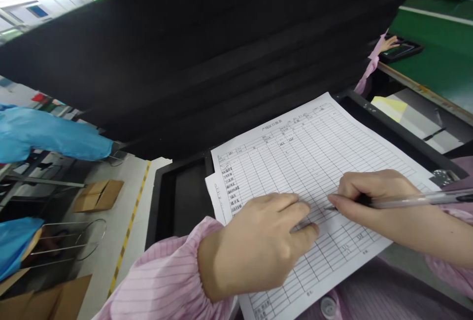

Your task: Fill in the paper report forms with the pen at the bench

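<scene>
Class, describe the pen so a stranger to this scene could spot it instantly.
Find the white gridded form on the black tray. The right hand rests on its right side, gripping the pen. It is the only slim, clear-barrelled stick, its tip on the form.

Wears a pale pink smock (373, 293), finely pinstriped. Left sleeve (166, 280) gathered into an elastic cuff — puffed above it; right sleeve (453, 273) same cloth. Left hand (258, 241) and right hand (369, 201) bare. Round button (327, 306) on front.

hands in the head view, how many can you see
3. The left hand presses on the form, the right hand holds the pen on it, and a co-worker's hand lies on a dark tray top right. More may be hidden.
</scene>
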{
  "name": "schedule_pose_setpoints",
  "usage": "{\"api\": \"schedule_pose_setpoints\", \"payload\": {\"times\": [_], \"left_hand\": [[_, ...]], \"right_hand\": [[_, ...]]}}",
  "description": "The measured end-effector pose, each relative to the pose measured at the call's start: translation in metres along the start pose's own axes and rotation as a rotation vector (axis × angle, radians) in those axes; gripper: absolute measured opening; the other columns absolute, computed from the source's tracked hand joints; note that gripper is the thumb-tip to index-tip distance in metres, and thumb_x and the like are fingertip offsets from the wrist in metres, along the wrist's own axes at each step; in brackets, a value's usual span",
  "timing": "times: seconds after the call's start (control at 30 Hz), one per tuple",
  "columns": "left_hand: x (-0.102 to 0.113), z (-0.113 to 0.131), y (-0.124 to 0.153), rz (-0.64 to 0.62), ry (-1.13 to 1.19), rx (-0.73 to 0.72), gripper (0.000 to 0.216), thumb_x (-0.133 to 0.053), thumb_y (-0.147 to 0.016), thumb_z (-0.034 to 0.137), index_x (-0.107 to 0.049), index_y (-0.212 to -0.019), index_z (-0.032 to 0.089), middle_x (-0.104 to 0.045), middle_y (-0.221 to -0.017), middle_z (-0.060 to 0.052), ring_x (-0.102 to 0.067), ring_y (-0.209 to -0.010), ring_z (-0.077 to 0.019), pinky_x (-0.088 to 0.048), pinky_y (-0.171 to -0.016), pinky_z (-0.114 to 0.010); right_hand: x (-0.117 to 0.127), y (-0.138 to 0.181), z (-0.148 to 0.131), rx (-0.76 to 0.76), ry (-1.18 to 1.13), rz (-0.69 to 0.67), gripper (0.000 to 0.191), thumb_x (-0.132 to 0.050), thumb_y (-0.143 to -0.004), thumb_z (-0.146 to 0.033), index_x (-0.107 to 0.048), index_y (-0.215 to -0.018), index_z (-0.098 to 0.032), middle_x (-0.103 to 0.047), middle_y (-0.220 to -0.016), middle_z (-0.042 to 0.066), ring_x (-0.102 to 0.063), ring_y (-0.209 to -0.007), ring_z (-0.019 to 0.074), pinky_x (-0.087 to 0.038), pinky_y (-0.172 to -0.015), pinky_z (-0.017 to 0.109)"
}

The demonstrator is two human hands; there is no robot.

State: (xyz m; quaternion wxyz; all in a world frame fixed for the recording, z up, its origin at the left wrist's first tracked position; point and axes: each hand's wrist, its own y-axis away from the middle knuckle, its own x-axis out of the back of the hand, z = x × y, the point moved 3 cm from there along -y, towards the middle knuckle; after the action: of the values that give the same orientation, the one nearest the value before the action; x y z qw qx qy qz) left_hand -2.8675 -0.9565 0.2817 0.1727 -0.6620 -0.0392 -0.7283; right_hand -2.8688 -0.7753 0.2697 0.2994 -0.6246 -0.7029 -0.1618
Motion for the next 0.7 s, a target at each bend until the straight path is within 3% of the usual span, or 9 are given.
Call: {"api": "schedule_pose_setpoints", "payload": {"times": [0.3,0.53,0.7], "left_hand": [[0.001,-0.0001,-0.0009,0.032,-0.01,-0.008,0.025,-0.044,-0.09,0.012,-0.068,-0.095,0.017,-0.067,-0.097,-0.007,-0.063,-0.091,-0.0177,-0.057,-0.075,-0.03],[0.0032,0.0006,-0.0007,0.1,0.008,-0.02,0.024,-0.045,-0.09,0.011,-0.068,-0.095,0.015,-0.067,-0.096,-0.007,-0.063,-0.089,-0.0169,-0.057,-0.074,-0.029],[0.0022,0.0001,-0.0013,0.065,0.002,-0.017,0.024,-0.045,-0.091,0.014,-0.068,-0.097,0.016,-0.067,-0.097,-0.008,-0.063,-0.091,-0.0172,-0.057,-0.074,-0.029]], "right_hand": [[-0.0012,0.0007,-0.0023,-0.007,-0.051,-0.043,0.03,-0.047,-0.073,-0.026,-0.032,-0.048,-0.02,-0.033,-0.041,-0.004,-0.029,-0.039,0.0071,-0.024,-0.036,0.021],[-0.0049,0.0034,0.0057,-0.005,-0.095,0.041,0.03,-0.049,-0.074,-0.028,-0.034,-0.049,-0.02,-0.033,-0.043,-0.005,-0.029,-0.04,0.0062,-0.022,-0.037,0.021],[-0.0061,0.0031,0.0067,0.001,-0.093,0.041,0.03,-0.049,-0.075,-0.027,-0.034,-0.049,-0.02,-0.033,-0.044,-0.005,-0.029,-0.041,0.0063,-0.022,-0.037,0.021]]}}
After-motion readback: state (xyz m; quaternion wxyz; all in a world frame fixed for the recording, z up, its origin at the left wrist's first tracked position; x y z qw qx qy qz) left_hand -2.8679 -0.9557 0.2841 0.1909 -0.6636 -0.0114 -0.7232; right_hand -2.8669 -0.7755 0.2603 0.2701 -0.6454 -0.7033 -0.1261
